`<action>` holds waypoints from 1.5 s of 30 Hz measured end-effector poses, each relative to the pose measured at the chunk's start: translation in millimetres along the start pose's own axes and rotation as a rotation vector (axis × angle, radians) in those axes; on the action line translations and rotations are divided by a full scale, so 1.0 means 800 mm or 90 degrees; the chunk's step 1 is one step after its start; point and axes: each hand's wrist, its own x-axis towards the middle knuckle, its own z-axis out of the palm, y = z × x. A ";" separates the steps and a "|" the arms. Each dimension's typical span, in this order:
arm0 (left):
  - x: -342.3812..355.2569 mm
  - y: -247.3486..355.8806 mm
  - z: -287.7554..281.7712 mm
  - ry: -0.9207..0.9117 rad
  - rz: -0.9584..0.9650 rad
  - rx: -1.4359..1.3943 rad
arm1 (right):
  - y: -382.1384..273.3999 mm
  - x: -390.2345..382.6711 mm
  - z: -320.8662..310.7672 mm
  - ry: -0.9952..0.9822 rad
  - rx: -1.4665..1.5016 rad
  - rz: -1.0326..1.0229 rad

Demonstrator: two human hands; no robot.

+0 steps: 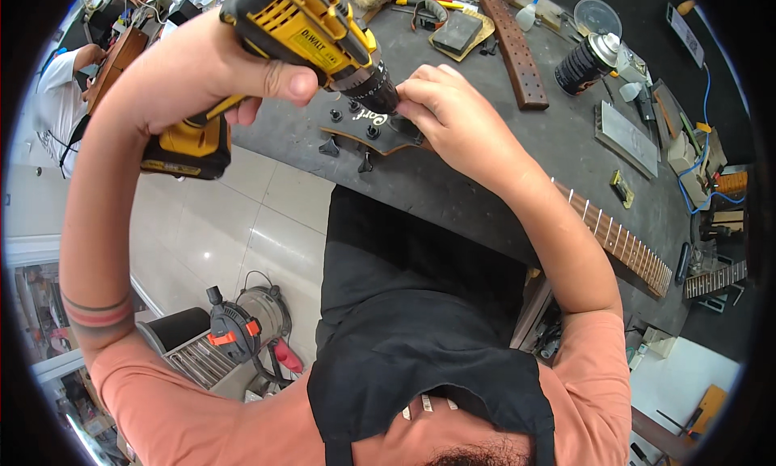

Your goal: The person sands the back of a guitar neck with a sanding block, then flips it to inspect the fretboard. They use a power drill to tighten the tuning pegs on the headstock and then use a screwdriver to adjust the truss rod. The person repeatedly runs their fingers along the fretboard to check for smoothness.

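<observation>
My left hand (218, 66) is wrapped around the handle of a yellow and black cordless drill (311, 42), held up over the bench's near edge. Its black chuck (376, 88) points down to the right. At the chuck's tip, the fingers of my right hand (449, 114) are pinched together; what they grip is too hidden to make out. Below them lies a dark guitar headstock (388, 130) with several black tuning pegs (365, 163) along its edge. Part of it is covered by my right hand.
The dark workbench (501, 155) carries a drilled wooden block (516, 54), a spray can (586, 63), a metal plate (626, 139) and a fretted guitar neck (618, 240). A corded power tool (242, 328) stands at lower left. Another person (61, 102) is at far left.
</observation>
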 end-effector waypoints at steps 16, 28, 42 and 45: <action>0.045 0.082 -0.019 -0.221 -0.151 0.007 | -0.003 -0.009 0.017 0.068 -0.089 -0.039; 0.051 0.068 -0.006 -0.176 -0.128 0.078 | 0.002 -0.011 0.022 0.079 -0.115 -0.054; 0.054 0.097 0.028 -0.085 -0.152 0.140 | 0.002 -0.010 0.023 0.074 -0.105 -0.036; 0.051 0.081 0.006 -0.149 -0.120 0.113 | 0.001 -0.011 0.020 0.080 -0.096 -0.035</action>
